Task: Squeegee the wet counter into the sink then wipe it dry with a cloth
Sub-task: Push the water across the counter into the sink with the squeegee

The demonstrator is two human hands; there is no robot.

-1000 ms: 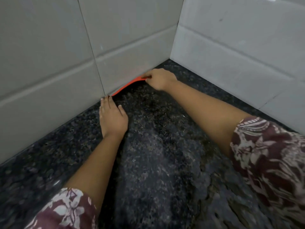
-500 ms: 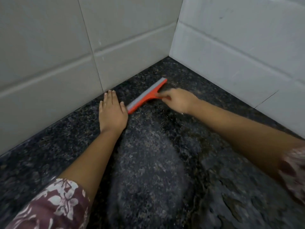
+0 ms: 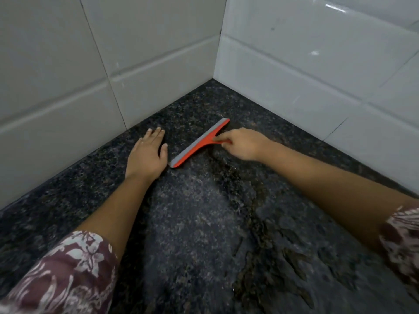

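A red squeegee (image 3: 199,143) with a grey rubber blade lies blade-down on the dark speckled granite counter (image 3: 192,223), a little out from the tiled corner. My right hand (image 3: 243,143) grips its short red handle. My left hand (image 3: 147,155) rests flat on the counter, palm down and fingers together, just left of the blade's near end. A wet patch with ragged edges covers the counter to the right of a duller, swept strip. No sink or cloth is in view.
White tiled walls (image 3: 136,64) meet in a corner (image 3: 218,71) behind the squeegee and bound the counter on the left and the right. My floral sleeves (image 3: 68,275) show at the bottom corners.
The squeegee was pressed against the left wall's base a second ago; my right hand has drawn it away from the wall toward me. My left hand has stayed flat in place.
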